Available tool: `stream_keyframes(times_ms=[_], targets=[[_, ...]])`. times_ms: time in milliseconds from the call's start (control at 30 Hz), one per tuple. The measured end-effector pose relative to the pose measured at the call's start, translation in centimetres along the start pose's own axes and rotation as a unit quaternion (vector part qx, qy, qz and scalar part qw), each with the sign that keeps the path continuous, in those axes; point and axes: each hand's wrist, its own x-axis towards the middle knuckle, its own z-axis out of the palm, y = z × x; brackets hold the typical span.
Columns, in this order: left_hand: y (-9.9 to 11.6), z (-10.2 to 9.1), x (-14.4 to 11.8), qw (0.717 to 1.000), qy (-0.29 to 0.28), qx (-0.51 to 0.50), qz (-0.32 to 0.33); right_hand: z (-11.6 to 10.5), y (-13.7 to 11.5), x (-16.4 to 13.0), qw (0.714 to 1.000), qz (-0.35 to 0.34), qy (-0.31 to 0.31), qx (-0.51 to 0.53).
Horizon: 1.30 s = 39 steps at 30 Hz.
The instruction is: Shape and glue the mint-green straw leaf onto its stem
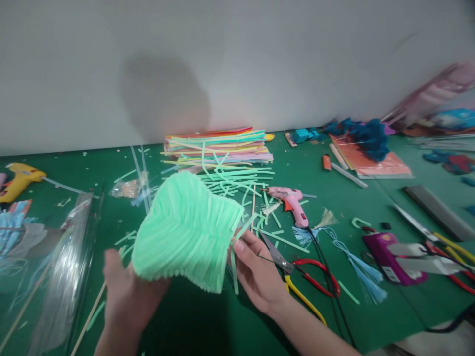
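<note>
Fuzzy mint piece [185,232] above green table [89,168], my left hand [128,294] beneath it, thumb spread, fingers hidden, grip I cannot tell, my right hand [260,279] pinching a mint stem [245,227] at the piece's right edge.

A plain pale-grey wall [278,64] fills the upper part of the view, darkening toward the top right corner, where a faint diagonal mark [406,43] shows. A broad, soft-edged rounded shadow [165,94] falls on it left of centre, and a weak pinkish tint lies low near the middle. The green table [92,169] meets the wall's foot, small pale flecks dotting its top. The light is dim and diffuse.
</note>
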Motion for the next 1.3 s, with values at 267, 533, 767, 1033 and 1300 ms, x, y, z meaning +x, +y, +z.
stream_keyframes(times_ms=[267,533,767,1033,1300], targets=[[-4.4,3.5,-2.7,0.985,0.010,0.165,-0.043,1.3,1.8,-0.1,1.000,-0.023,-0.006,-0.018],[-4.9,3.9,-1.8,0.981,0.038,0.190,-0.006,1.0,2.9,0.0,0.998,-0.036,0.011,-0.052],[-5.4,3.4,-1.8,0.969,0.008,0.244,0.025,1.1,3.5,0.4,0.995,-0.047,0.065,-0.067],[-5.3,3.0,-1.8,0.977,0.026,0.210,0.017,1.4,3.6,0.7,0.992,-0.059,0.082,-0.072],[-4.9,3.0,-1.5,0.986,0.047,0.157,0.014,1.4,3.6,0.8,0.993,-0.057,0.074,-0.075]])
